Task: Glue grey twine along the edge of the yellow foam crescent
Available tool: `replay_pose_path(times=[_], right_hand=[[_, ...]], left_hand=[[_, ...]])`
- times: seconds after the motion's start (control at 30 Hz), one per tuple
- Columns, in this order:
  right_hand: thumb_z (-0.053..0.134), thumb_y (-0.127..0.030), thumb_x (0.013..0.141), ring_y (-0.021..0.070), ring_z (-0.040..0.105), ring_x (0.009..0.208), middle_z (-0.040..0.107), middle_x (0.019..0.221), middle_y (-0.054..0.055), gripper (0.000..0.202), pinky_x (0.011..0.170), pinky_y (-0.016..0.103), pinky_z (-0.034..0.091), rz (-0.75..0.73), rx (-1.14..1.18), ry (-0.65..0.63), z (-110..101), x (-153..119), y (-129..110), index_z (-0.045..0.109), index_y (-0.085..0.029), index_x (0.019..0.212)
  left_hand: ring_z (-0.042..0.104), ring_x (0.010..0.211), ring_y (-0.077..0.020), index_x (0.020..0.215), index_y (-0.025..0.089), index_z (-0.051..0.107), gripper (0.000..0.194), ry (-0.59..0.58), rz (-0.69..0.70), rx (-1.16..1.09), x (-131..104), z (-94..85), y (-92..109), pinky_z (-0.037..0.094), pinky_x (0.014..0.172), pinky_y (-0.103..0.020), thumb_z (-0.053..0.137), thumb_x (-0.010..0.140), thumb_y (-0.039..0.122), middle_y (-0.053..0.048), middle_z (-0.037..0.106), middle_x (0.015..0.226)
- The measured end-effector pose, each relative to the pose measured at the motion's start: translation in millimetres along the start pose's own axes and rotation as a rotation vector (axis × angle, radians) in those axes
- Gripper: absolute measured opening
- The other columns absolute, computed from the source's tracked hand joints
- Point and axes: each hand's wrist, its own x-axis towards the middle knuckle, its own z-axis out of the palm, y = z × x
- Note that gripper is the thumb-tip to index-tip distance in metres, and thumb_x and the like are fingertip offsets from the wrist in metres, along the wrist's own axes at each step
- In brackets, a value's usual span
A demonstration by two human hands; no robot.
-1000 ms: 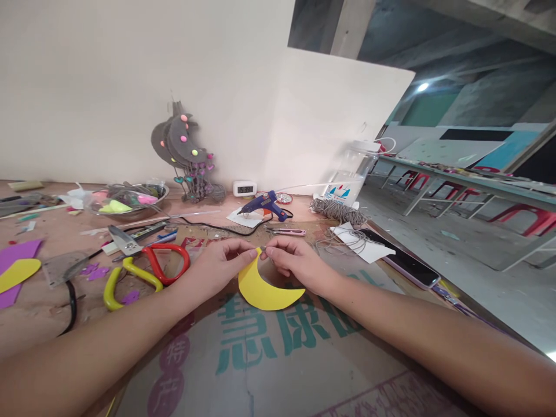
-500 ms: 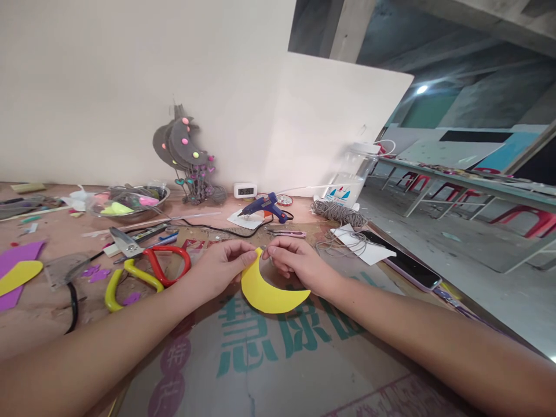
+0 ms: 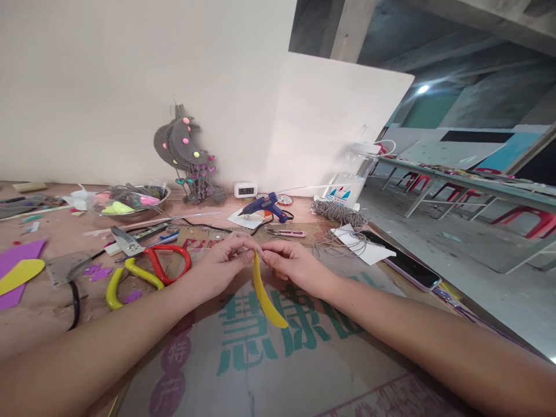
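It's a craft workshop by the look of it: a blue glue gun (image 3: 264, 202), scissors (image 3: 130, 243) with one red and one yellow handle, a purple sheet (image 3: 17, 260) and a tangle of grey cord (image 3: 336, 213) crowd this bench, with bead-dotted grey moon ornaments (image 3: 186, 139) up against a white partition (image 3: 108, 75)! Over to the right runs another long table (image 3: 499, 185), red stools (image 3: 541, 223) beneath and beside it, on a bare grey floor (image 3: 417, 249). Above, rough dark beams and one bright lamp (image 3: 423, 89) suggest a plain industrial building.
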Motion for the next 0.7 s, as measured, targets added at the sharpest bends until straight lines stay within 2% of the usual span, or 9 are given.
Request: replay_pose_path(times=[0.1,0.17,0.27,0.33,0.43,0.53,0.7], right_hand=[[0.053,-0.041,0.08,0.0052,0.033,0.046,0.039,0.053,-0.006,0.027,0.043,0.019,0.024,0.0,0.046,-0.066,1.3,0.5,0.7,0.058,-0.014,0.085],[0.057,-0.04,0.078,0.0051,0.034,0.045,0.04,0.052,-0.007,0.025,0.043,0.019,0.024,0.02,0.07,-0.076,1.3,0.6,1.2,0.055,-0.015,0.082],[0.058,-0.039,0.077,0.0045,0.033,0.043,0.04,0.052,-0.007,0.025,0.041,0.019,0.021,0.052,0.098,-0.062,1.1,-0.3,0.4,0.051,-0.015,0.078],[0.057,-0.041,0.078,0.0043,0.032,0.042,0.039,0.051,-0.008,0.026,0.041,0.019,0.021,0.054,0.122,-0.033,1.1,-1.1,-0.5,0.05,-0.015,0.077],[0.058,-0.042,0.077,0.0042,0.032,0.043,0.041,0.053,-0.007,0.028,0.04,0.018,0.021,0.031,0.124,0.036,1.4,-1.9,-0.5,0.051,-0.014,0.079],[0.058,-0.042,0.077,0.0043,0.033,0.043,0.041,0.052,-0.007,0.028,0.041,0.018,0.024,0.002,0.098,0.089,1.7,-2.3,0.0,0.052,-0.014,0.078],[0.057,-0.042,0.077,0.0042,0.034,0.04,0.042,0.048,-0.008,0.027,0.04,0.019,0.025,-0.004,0.03,0.167,4.3,-5.1,-4.8,0.05,-0.016,0.074]], left_hand=[[0.052,0.085,-0.0176,0.076,0.019,0.066,0.018,-0.021,0.002,0.001,-0.5,-0.6,1.3,0.041,0.065,-0.024,0.053,0.077,0.033,-0.004,0.055,0.091],[0.053,0.077,-0.0152,0.078,0.02,0.067,0.017,-0.038,-0.012,-0.024,-1.9,-0.4,-0.7,0.04,0.062,-0.023,0.055,0.075,0.032,-0.003,0.057,0.087],[0.047,0.051,-0.0088,0.092,0.02,0.064,0.023,-0.079,-0.157,-0.152,-3.3,0.7,-5.9,0.034,0.049,-0.02,0.056,0.073,0.029,0.002,0.055,0.064],[0.043,0.046,-0.0076,0.098,0.018,0.061,0.028,-0.074,-0.242,-0.261,-2.4,1.5,-9.3,0.032,0.046,-0.02,0.056,0.072,0.028,0.004,0.051,0.056],[0.048,0.053,-0.0088,0.085,0.015,0.062,0.019,-0.043,-0.265,-0.343,1.0,1.6,-12.4,0.036,0.051,-0.02,0.059,0.069,0.026,0.002,0.054,0.058],[0.048,0.053,-0.0089,0.071,0.015,0.059,0.012,-0.073,-0.269,-0.344,3.7,0.7,-12.2,0.036,0.051,-0.02,0.059,0.069,0.027,0.001,0.055,0.059],[0.044,0.047,-0.0067,0.066,0.015,0.055,0.024,-0.128,-0.257,-0.263,1.9,-0.3,-7.6,0.032,0.045,-0.019,0.059,0.072,0.038,0.003,0.051,0.056]])
